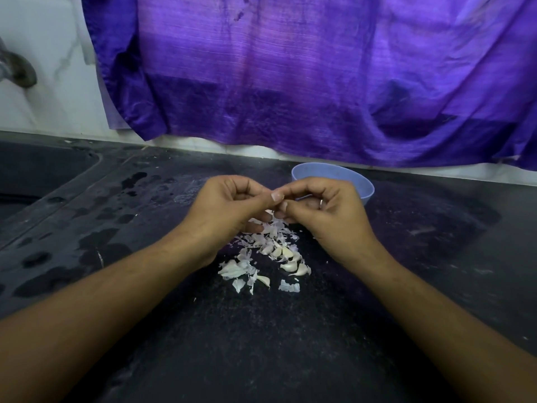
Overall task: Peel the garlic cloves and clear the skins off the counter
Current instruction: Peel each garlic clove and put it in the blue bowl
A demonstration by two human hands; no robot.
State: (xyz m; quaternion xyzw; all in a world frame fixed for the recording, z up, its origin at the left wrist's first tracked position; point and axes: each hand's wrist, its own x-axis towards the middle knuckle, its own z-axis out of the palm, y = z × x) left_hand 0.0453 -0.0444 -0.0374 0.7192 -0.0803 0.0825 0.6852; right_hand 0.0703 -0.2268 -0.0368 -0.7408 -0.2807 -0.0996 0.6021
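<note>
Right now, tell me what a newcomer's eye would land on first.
The purple cloth hanging across the back wall dominates. Below it, over the dark counter, the left hand and right hand meet fingertip to fingertip above a heap of garlic cloves and skins, a blue bowl behind them.

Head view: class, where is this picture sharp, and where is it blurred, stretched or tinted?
Head view: garlic pile, left hand and right hand sharp under soft light; tap at left edge smeared; wide lens stretches forearms toward bottom corners; purple cloth throws violet cast onto counter; wet patches dull, no glare.
</note>
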